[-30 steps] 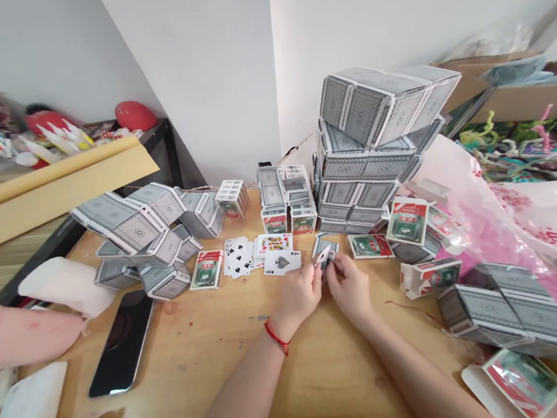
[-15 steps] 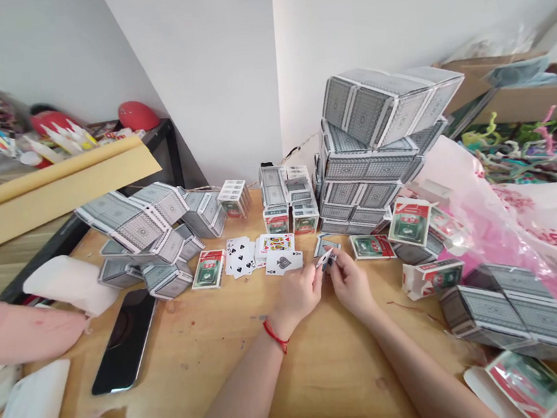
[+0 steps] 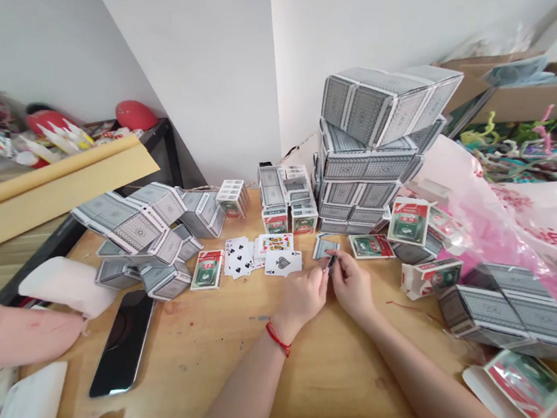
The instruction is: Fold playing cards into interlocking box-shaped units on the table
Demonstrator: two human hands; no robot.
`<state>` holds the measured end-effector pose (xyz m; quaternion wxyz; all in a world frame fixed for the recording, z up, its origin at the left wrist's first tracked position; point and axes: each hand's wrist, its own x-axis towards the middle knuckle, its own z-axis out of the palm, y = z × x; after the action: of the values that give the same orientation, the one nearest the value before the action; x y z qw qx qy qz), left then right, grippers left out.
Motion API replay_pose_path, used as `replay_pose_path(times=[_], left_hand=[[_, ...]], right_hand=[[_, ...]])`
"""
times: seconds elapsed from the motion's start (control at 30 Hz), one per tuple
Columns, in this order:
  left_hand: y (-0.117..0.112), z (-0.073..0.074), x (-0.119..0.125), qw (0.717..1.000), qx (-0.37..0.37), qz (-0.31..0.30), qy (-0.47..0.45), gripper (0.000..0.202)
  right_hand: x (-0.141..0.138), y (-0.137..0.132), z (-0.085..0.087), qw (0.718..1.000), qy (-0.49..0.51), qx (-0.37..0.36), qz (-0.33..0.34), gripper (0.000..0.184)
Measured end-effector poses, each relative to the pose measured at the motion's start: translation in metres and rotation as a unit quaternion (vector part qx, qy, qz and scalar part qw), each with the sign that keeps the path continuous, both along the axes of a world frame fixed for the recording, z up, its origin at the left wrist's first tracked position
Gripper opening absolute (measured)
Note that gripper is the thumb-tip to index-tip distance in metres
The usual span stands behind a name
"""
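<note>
My left hand (image 3: 305, 300), with a red cord bracelet (image 3: 277, 338) at its wrist, is closed in a pinch. Opposite it, my right hand (image 3: 351, 286) pinches too, and the fingertips of both meet on a small playing card (image 3: 330, 263), mostly hidden by the fingers. Just beyond them lies a patterned piece (image 3: 323, 245), face down. To the left an ace of spades (image 3: 283, 263) and a king (image 3: 276, 242) rest face up. Farther left is a spread of spade cards (image 3: 240, 257), beside a red and green card box (image 3: 207, 269).
A tall stack of folded-card blocks (image 3: 369, 165) rises at the back right, and a lower group (image 3: 132, 225) stands left. Another card box (image 3: 371, 247) lies right of my hands. A phone (image 3: 121, 344) sits at left. Pink plastic wrapping (image 3: 500, 210) covers the right side.
The card between my fingers has turned and shows less of its white face. My hands have come closer together, uncovering more of the patterned piece behind them.
</note>
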<state>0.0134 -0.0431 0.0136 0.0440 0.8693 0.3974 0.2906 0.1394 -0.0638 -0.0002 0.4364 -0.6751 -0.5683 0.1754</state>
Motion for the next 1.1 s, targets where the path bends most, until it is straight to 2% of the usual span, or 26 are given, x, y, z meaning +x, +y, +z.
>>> replay_pose_path(times=[0.27,0.53,0.63,0.87,1.1], left_hand=[[-0.005,-0.004,0.003,1.000,0.008,0.004,0.001,0.022],[0.000,-0.009,0.001,0.992,0.005,0.106,-0.074,0.024],[0.002,-0.010,-0.002,0.988,0.005,0.122,-0.091,0.023],[0.002,-0.009,-0.002,0.988,0.023,0.123,-0.090,0.023],[0.000,-0.008,-0.001,0.990,0.051,0.102,-0.080,0.020]], right_hand=[[0.006,0.004,0.000,0.999,0.044,0.003,-0.023,0.033],[0.005,0.008,-0.001,0.986,0.142,-0.028,0.080,0.028],[0.003,0.009,-0.004,0.974,0.186,-0.040,0.120,0.025],[0.003,0.012,-0.007,0.949,0.264,-0.038,0.167,0.024],[0.003,0.010,-0.004,0.964,0.222,-0.036,0.144,0.025]])
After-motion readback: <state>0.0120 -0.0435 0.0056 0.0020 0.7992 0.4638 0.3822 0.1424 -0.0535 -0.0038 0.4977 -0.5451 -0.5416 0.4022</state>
